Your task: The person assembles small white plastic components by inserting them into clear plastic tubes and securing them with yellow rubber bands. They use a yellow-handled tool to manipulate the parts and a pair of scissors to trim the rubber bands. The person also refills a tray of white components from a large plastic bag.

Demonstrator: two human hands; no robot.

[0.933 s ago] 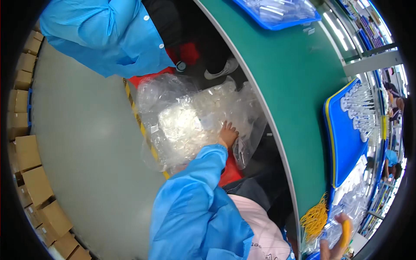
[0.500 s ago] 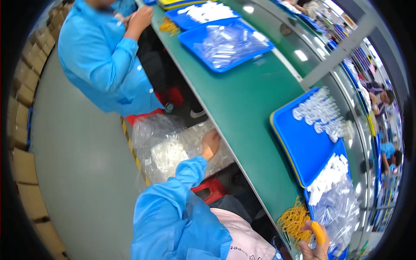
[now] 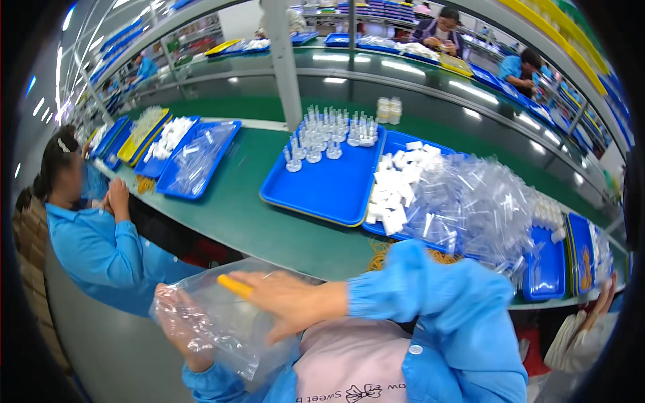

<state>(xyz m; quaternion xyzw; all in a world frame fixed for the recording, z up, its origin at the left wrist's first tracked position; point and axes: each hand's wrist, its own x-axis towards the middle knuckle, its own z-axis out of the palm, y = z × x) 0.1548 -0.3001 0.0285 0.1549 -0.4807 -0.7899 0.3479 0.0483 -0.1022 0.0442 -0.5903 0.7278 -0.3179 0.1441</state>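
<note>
A large clear plastic bag (image 3: 228,322) is spread in front of my chest. My left hand (image 3: 185,319) holds its left side, the fingers partly covered by shiny film. My right hand (image 3: 289,299) reaches across over the bag with its fingers stretched out and apart. A yellow finger cover (image 3: 235,286) sits on one of its fingers. Whether the right fingers touch the film I cannot tell. Behind my right sleeve lie yellow rubber bands (image 3: 380,255) at the bench edge.
On the green bench (image 3: 248,218) stands a blue tray (image 3: 316,191) with clear stemmed plastic parts. Beside it are white blocks (image 3: 393,188) and a heap of clear plastic sleeves (image 3: 480,201). Two white-capped containers (image 3: 389,111) stand behind. A co-worker (image 3: 101,235) sits at left.
My view has swung up and toward the bench. My left hand has come up from the box below the bench with the clear bag; my right hand has left the rubber bands and crossed leftward.
</note>
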